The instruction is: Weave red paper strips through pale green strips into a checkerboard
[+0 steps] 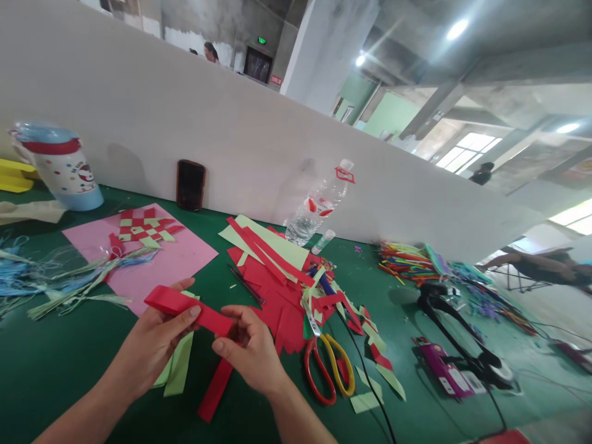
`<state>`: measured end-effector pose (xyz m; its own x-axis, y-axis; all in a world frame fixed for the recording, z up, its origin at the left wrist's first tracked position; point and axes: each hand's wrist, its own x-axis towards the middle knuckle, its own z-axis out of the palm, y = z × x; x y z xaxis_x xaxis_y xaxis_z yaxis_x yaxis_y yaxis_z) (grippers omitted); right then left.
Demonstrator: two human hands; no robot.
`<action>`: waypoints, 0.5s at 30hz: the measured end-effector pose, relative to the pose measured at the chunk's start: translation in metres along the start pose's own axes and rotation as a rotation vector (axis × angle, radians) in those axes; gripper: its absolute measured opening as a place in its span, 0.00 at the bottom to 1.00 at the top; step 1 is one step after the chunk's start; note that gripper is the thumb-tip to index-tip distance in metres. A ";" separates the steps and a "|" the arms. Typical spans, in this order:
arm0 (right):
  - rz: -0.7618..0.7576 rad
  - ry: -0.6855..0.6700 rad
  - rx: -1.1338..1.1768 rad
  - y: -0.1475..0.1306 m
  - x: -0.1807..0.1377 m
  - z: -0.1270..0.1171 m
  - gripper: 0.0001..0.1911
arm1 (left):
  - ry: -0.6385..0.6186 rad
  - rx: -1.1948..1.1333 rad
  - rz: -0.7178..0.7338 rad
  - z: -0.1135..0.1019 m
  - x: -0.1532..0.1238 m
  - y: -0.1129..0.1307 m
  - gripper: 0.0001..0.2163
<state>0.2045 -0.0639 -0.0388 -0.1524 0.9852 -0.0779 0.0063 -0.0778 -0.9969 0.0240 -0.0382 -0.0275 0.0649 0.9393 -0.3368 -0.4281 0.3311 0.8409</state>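
A folded red paper strip [210, 318] stretches between my two hands above the green table. My left hand [155, 336] pinches it near its looped left end. At the other end, my right hand [252, 348] grips it between thumb and fingers. A red strip end [215, 393] slants down below my right hand; whether it belongs to the same piece I cannot tell. Under my left hand lie pale green paper strips [179, 365]. Scissors [326, 367] with one red and one yellow handle rest right of my right hand, beside a pile of red paper [289, 317].
A woven red and green paper piece [145, 227] lies on pink paper [189, 253]. Along the wall stand a blue-lidded cup [65, 169], a phone [190, 185] and a water bottle [319, 206]. Paper scraps, a cable, a black stand [462, 333] and coloured sticks [409, 262] spread rightward.
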 end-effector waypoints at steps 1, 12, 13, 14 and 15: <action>0.008 -0.012 0.029 0.000 0.000 0.000 0.23 | 0.004 -0.013 0.013 -0.001 0.001 0.000 0.40; 0.009 0.073 0.001 0.000 0.002 -0.001 0.17 | -0.003 -0.012 0.065 0.000 -0.001 -0.002 0.37; 0.005 0.079 -0.006 0.000 0.002 -0.001 0.17 | -0.002 -0.010 0.067 0.000 0.000 -0.002 0.37; 0.000 0.083 -0.011 0.001 0.002 -0.001 0.17 | -0.002 -0.010 0.067 0.001 0.000 -0.002 0.37; -0.005 0.084 -0.014 0.002 0.002 -0.001 0.17 | -0.004 -0.011 0.066 0.001 0.000 -0.003 0.36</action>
<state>0.2048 -0.0616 -0.0414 -0.0694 0.9950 -0.0724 0.0195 -0.0712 -0.9973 0.0259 -0.0389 -0.0294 0.0400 0.9596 -0.2786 -0.4417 0.2671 0.8565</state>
